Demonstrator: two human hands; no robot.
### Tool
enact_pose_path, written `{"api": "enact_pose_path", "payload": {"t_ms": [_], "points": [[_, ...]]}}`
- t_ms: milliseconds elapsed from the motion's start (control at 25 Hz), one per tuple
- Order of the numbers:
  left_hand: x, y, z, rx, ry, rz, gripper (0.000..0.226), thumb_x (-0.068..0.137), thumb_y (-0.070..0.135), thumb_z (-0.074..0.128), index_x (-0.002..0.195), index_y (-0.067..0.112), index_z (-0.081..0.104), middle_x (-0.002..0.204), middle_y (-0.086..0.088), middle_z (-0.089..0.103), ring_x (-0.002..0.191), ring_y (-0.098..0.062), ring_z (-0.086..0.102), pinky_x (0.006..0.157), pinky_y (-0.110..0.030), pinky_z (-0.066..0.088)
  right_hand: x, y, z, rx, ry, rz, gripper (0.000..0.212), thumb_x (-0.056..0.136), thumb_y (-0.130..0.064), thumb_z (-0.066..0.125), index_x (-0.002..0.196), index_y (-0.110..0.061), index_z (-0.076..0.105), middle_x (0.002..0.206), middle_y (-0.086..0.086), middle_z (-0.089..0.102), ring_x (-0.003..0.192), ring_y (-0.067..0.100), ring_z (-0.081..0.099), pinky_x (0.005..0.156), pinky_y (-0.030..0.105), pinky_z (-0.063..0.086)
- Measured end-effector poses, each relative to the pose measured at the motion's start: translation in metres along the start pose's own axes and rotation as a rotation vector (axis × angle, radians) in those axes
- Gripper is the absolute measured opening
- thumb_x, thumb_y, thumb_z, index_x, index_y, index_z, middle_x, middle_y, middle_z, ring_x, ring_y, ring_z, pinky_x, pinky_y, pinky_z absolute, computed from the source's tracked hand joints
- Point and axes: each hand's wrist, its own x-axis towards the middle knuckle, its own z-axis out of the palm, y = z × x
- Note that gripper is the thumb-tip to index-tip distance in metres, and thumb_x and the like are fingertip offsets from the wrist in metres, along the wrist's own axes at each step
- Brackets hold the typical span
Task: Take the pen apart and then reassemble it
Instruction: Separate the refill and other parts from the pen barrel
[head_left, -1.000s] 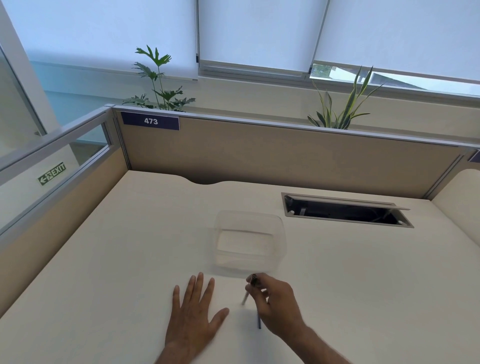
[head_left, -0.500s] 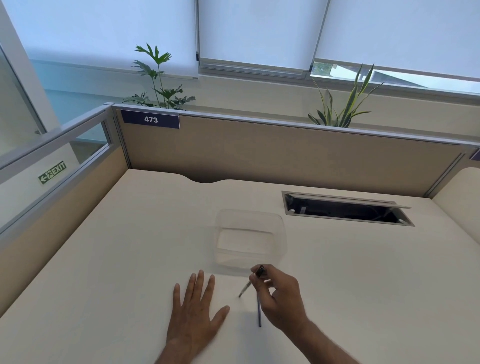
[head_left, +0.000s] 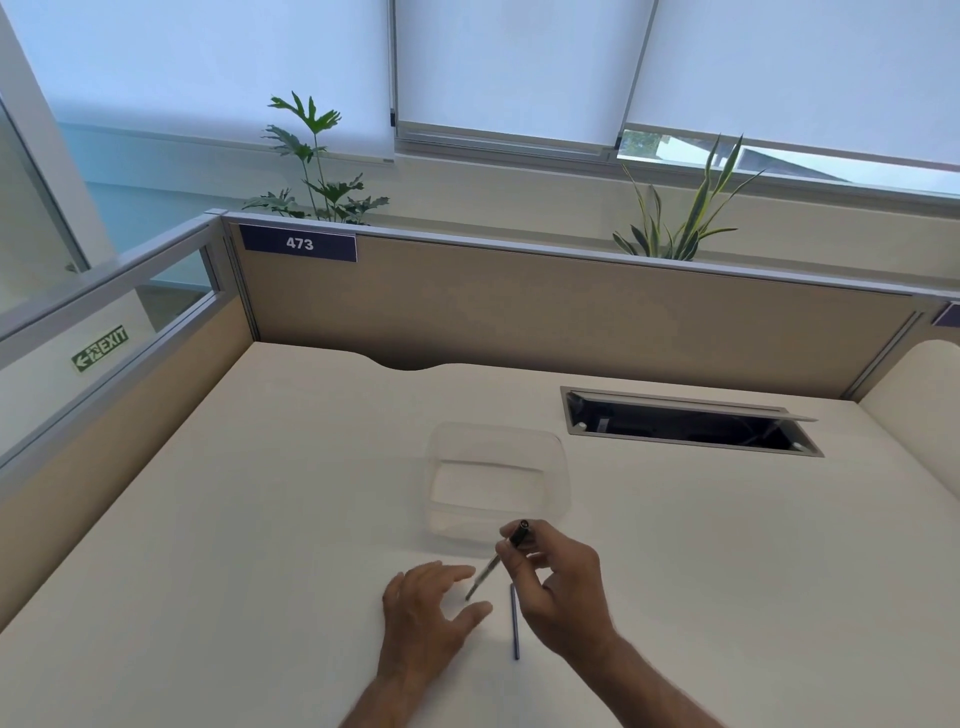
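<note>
My right hand (head_left: 563, 587) pinches the dark upper end of the pen barrel (head_left: 493, 564) between thumb and fingers; the barrel slants down to the left, its tip close above the desk. A thin blue refill (head_left: 514, 621) lies flat on the desk just left of my right wrist, pointing away from me. My left hand (head_left: 431, 608) hovers near the desk with fingers curled and apart, its fingertips a short way from the barrel's tip, holding nothing.
A clear plastic container (head_left: 496, 483) stands on the white desk (head_left: 260, 519) just beyond my hands. An open cable hatch (head_left: 685, 421) is set into the desk at the back right. Beige partition walls (head_left: 519, 317) close off the back and left.
My left hand has lifted off the desk and curled toward the barrel's tip. My right hand has raised and tilted the barrel a little; the refill has stayed put.
</note>
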Motion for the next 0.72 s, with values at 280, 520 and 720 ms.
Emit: {"api": "enact_pose_path", "payload": {"t_ms": [280,520,720], "points": [[0.005,0.007,-0.004,-0.083,0.011,-0.018,0.028,0.07,0.06,0.059,0.077,0.036,0.072,0.075,0.036,0.062,0.079,0.0,0.066,0.079,-0.042,0.053,0.003,-0.009,-0.009,0.051,0.063,0.024,0.008,0.083,-0.015,0.07,0.09,-0.012,0.071,0.077,-0.009,0.074,0.074,0.004,0.071,0.063,0.016,0.056],[0.002,0.025,-0.016,-0.349,-0.035,-0.19,0.008,0.077,0.037,0.079,0.08,0.03,0.076,0.075,0.023,0.073,0.081,0.003,0.066,0.078,-0.031,0.053,0.004,-0.004,-0.016,0.072,0.207,0.111,0.01,0.08,-0.006,0.078,0.086,-0.014,0.075,0.074,-0.005,0.073,0.069,0.01,0.071,0.062,0.022,0.058],[0.003,0.058,-0.029,-0.893,-0.131,-0.566,0.009,0.079,0.021,0.08,0.086,0.014,0.079,0.085,0.002,0.079,0.09,-0.017,0.07,0.08,-0.029,0.055,-0.019,0.025,-0.011,0.165,0.203,0.407,0.023,0.077,0.002,0.077,0.078,-0.021,0.074,0.071,0.002,0.076,0.068,0.017,0.073,0.07,0.039,0.062]]}}
